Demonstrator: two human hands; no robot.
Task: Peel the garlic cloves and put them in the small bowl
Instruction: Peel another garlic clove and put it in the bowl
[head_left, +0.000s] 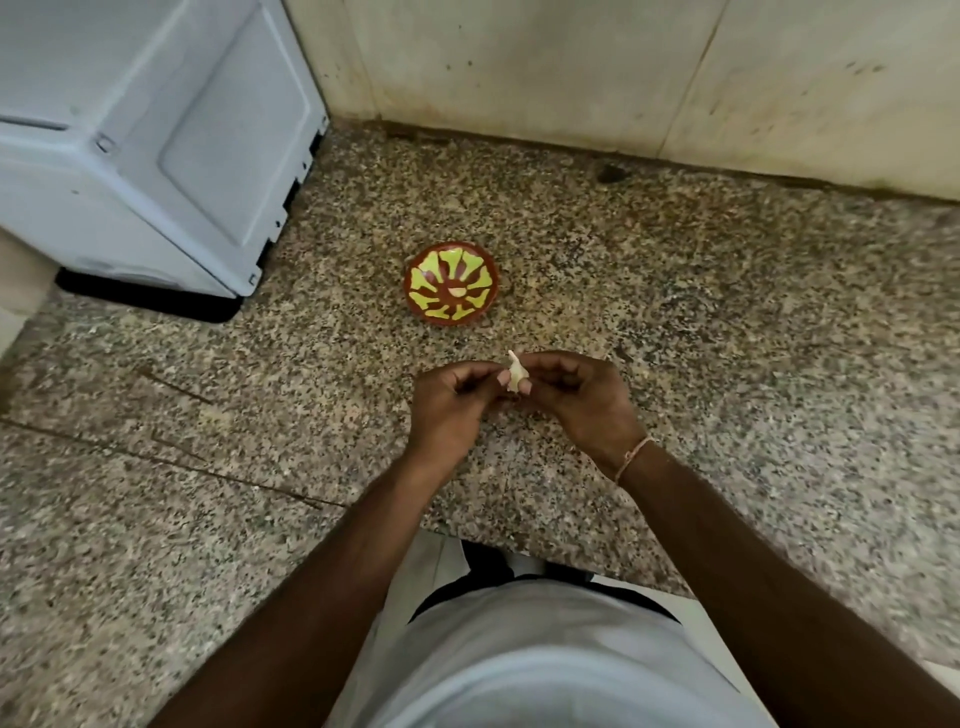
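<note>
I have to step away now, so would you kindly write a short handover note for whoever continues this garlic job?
Left hand: pinches the garlic clove from its side.
Right hand: pinches the same clove from the other side; a flap of skin sticks up at the top, so it is only partly peeled.
The clove is held above the speckled counter, on the near side of the small bowl.
Done: one pale piece, seemingly a peeled clove, lies in the bowl's centre.
Left: finish peeling this clove and drop it in the bowl. No other cloves are in view.
</note>
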